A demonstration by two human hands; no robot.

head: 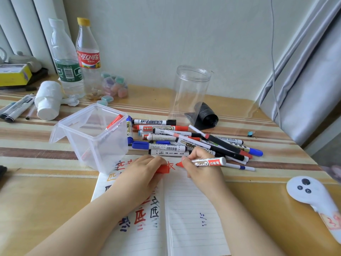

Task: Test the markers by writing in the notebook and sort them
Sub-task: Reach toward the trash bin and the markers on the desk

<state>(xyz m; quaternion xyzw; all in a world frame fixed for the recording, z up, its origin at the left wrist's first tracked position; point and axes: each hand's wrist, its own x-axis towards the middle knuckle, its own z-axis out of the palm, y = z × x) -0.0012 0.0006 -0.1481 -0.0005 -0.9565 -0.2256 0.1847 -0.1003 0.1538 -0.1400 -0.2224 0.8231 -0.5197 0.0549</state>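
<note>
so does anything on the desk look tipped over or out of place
Yes. The clear square tub is tilted, leaning on the top edge of the notebook instead of sitting flat, with a red marker inside. The untested markers lie in a loose, crisscrossed heap behind the notebook.

Home room: curtains (304,80), bottles (88,58) on table (46,191).

Soft, even daylight; wide-angle bending and blur at edges.
</note>
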